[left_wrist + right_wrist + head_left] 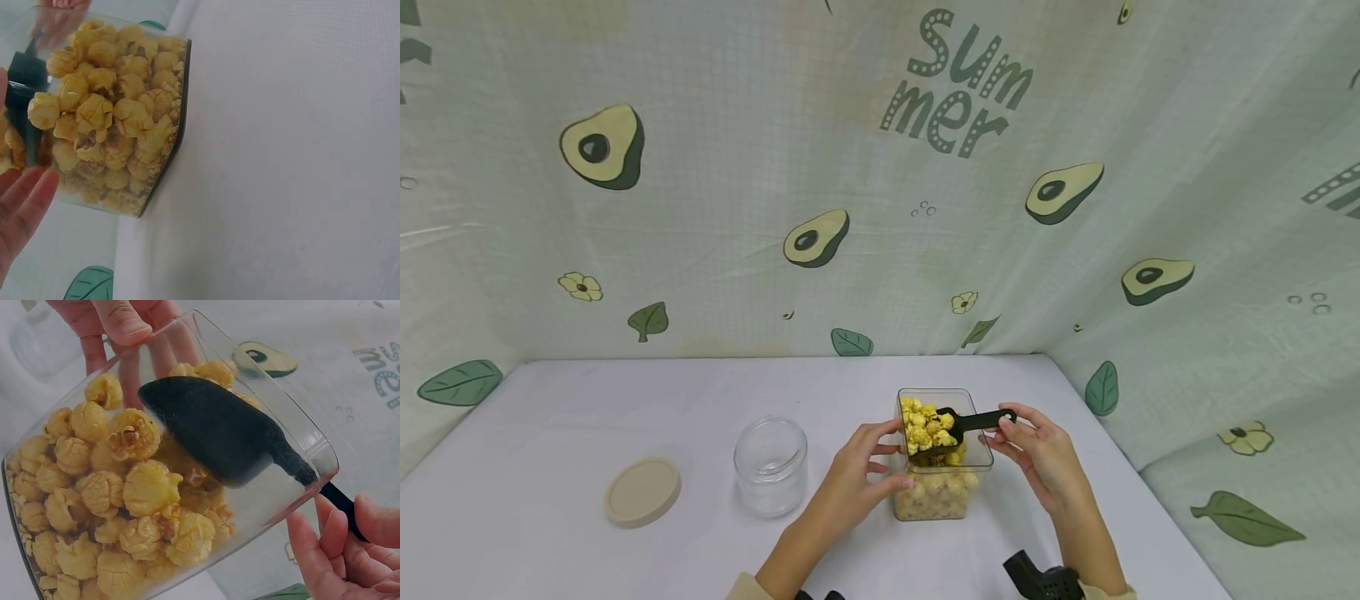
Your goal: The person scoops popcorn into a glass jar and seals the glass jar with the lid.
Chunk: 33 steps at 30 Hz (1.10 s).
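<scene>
From the head view, we see the box [944, 471] of popcorn [919, 421] on the table [700, 567], the left hand [859, 468] holding its left side. The right hand's [1041, 450] fingers pinch the scoop [977, 421], its bowl inside the box. Left of these stand a jar [771, 475] and a disc [642, 492]. From the left wrist, we see the left fingers just partly, seemingly touching the box. From the right wrist, we see the scoop's handle crossing the rim.
</scene>
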Tool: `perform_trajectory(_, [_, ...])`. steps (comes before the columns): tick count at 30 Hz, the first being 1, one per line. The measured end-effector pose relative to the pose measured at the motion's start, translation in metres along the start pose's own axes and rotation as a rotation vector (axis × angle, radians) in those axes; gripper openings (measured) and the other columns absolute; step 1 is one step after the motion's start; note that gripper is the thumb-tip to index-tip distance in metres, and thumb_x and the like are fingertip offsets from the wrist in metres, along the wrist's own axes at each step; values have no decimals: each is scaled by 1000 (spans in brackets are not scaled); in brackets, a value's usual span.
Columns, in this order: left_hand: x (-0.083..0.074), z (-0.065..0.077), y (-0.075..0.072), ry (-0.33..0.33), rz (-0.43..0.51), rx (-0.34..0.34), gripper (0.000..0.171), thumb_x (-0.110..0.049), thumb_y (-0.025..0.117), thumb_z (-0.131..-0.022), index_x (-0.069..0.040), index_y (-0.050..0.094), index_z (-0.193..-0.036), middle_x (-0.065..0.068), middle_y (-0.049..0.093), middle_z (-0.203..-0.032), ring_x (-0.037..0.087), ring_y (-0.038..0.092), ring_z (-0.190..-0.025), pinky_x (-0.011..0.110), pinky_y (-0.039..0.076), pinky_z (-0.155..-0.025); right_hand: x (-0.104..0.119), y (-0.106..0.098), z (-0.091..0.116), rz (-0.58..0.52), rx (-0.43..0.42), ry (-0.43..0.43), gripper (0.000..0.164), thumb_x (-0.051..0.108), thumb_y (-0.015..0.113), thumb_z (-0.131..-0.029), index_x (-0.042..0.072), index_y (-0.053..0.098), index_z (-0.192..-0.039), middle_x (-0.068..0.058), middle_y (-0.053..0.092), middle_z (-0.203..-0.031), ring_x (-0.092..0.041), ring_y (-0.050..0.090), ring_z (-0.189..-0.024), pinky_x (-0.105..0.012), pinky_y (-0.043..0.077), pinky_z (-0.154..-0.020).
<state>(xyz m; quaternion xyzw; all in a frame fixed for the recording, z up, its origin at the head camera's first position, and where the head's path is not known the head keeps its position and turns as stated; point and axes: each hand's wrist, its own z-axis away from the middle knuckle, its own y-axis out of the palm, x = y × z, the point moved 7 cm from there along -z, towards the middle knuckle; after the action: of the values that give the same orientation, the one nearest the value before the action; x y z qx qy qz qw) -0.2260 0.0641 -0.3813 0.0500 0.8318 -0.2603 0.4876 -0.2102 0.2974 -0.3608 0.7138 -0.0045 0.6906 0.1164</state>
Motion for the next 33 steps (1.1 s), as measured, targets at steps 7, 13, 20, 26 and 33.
perform_trajectory(7, [-2,0,2,35,-8,-36,71,-23,74,-76,-9,41,-137,11,49,-128,26,61,-105,24,55,-78,-1,-1,-1,-27,62,-22,15,5,56,-92,16,58,-102,2,69,-78,-7,65,-73,-29,56,-79])
perform_trajectory(13, [-4,0,4,52,-22,-57,71,-26,74,-75,-9,42,-135,9,50,-127,25,62,-103,23,55,-77,-1,-4,-1,-30,69,-19,15,4,55,-92,16,59,-102,2,68,-78,-7,64,-73,-29,56,-80])
perform_trajectory(20, [-3,0,4,43,-26,-55,71,-30,73,-75,-11,42,-136,8,49,-128,24,62,-104,24,55,-77,-3,-6,-2,-65,68,-20,16,5,55,-93,17,60,-102,2,69,-79,-6,64,-73,-29,56,-80])
perform_trajectory(26, [-1,1,4,22,-34,-39,70,-32,72,-76,-14,41,-137,8,49,-128,23,62,-105,27,55,-77,-4,-7,-3,-95,57,-6,17,5,54,-93,18,61,-101,2,69,-80,-6,64,-73,-28,56,-80])
perform_trajectory(33, [0,1,3,8,-29,-31,71,-31,73,-76,-12,40,-137,8,49,-128,21,62,-105,27,55,-78,-4,-8,-2,-115,31,1,18,3,55,-92,18,62,-98,1,67,-78,-7,64,-74,-27,56,-79])
